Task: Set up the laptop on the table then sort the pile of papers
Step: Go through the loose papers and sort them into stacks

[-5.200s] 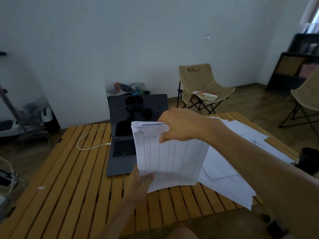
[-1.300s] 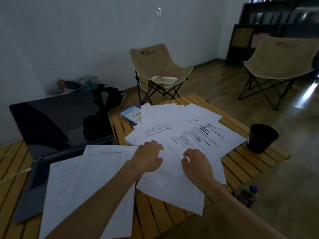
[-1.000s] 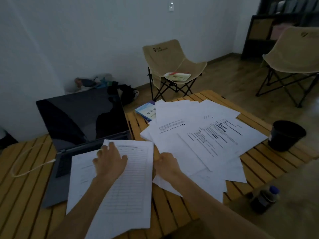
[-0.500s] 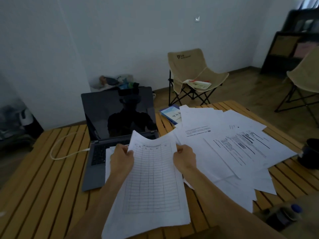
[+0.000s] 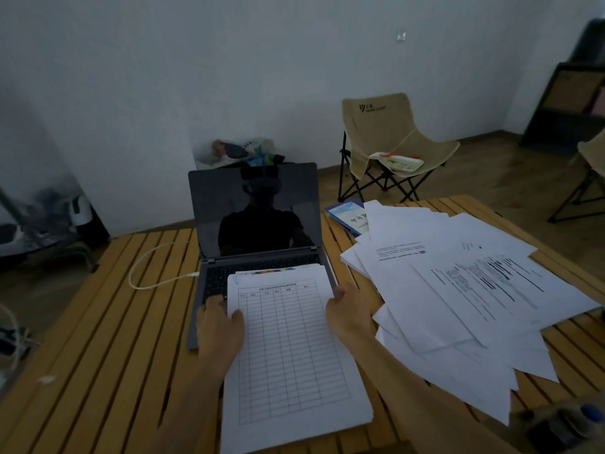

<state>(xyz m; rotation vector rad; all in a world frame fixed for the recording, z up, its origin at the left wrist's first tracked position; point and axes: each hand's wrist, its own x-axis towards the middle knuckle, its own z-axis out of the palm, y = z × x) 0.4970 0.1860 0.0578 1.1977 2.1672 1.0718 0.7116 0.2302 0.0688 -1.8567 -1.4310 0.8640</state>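
White gridded sheets (image 5: pixel 288 348) (over the laptop (image 5: pixel 255 231)) pinched by both hands' curled fingers (image 5: pixel 237 317).

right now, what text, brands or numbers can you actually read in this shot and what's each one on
Folding chair backrest: a V-shaped logo with lettering beside it, too small to read.
Table form held in both hands: a heading and column labels, blurred.
Loose sheets on the right: printed lines and black bars, unreadable.
Blue booklet behind them: a few characters, not legible.
Laptop screen: dark, no text.
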